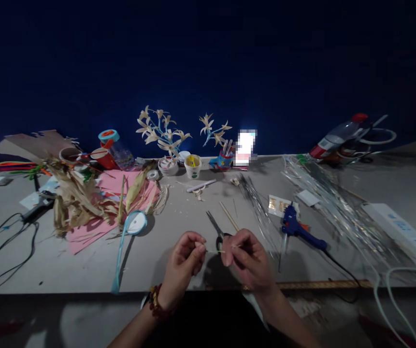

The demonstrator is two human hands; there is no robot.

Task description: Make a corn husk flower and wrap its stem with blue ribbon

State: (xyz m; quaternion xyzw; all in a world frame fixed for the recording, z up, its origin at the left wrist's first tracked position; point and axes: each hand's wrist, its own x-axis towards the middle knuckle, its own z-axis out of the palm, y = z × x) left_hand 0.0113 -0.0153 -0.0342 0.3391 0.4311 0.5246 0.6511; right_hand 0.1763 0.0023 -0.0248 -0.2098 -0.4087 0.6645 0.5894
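Close to the table's front edge, my left hand (186, 258) pinches one end of a thin pale strand (215, 251). Its other end runs to my right hand (250, 260), whose thumb and fingers are also closed in a pinch. What exactly the strand is, I cannot make out. Scissors (214, 222) lie just beyond my hands, their handles partly hidden by the right one. A thin wooden stick (228, 216) rests beside them. To the left stands a roll of light blue tape (137, 223) with a length pulled loose.
Dried corn husks (84, 198) lie over pink paper (95, 232) at left. A blue glue gun (302, 229), metal wires (256, 205) and a power strip (403, 232) occupy the right. Husk flowers (162, 128), a paper cup (193, 167) and a lit phone (246, 147) stand behind.
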